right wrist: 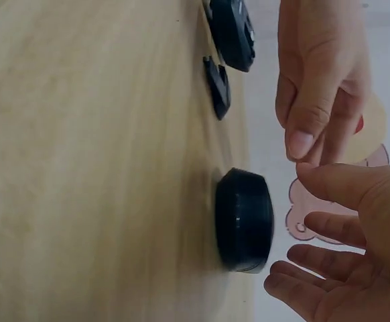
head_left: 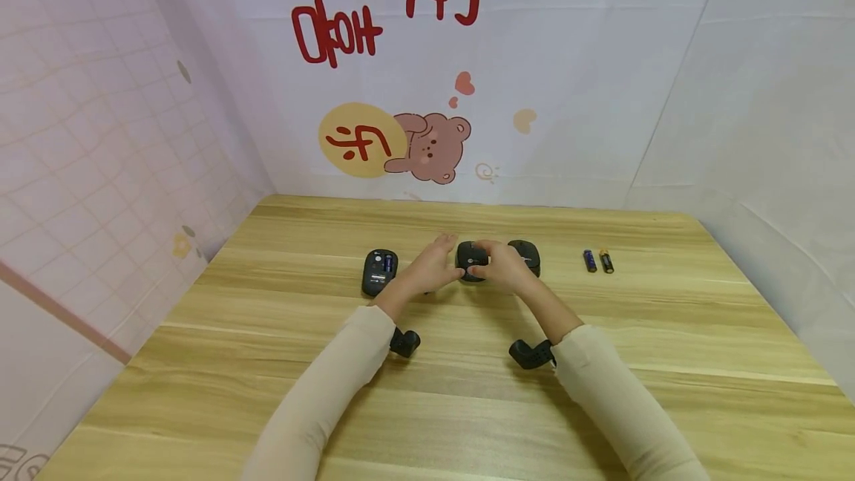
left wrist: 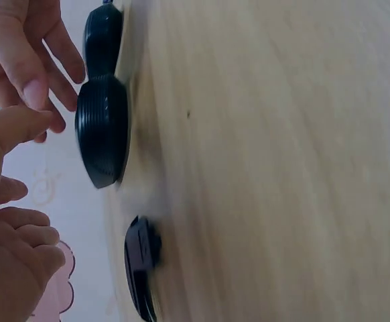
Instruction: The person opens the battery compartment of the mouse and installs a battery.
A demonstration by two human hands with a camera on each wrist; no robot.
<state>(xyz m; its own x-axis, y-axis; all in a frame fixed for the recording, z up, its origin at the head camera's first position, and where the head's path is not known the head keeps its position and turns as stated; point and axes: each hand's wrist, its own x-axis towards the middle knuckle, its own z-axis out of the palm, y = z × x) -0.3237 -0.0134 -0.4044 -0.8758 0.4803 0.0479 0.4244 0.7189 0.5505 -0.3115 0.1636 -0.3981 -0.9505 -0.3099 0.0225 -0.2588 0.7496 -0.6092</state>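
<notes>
A black computer mouse [head_left: 472,249] sits upright between the two hands. My left hand [head_left: 430,267] hovers at its left, fingers loosely spread with nothing in them. Over its right side is my right hand [head_left: 504,266], its fingers relaxed and slightly bent. In the right wrist view a small gap shows between the right hand [right wrist: 346,258] and the mouse [right wrist: 244,221]. The thumbs come close together above it. A second upright black mouse [head_left: 525,254] stands just right. An overturned mouse [head_left: 379,273] lies at left, its battery bay uncovered with a blue battery inside.
Two loose batteries, one blue [head_left: 590,260] and one black and orange [head_left: 606,261], lie at the right on the wooden table [head_left: 467,421]. A small black cover-like piece [right wrist: 217,88] lies beside the overturned mouse. A printed white cloth [head_left: 568,58] hangs behind the table.
</notes>
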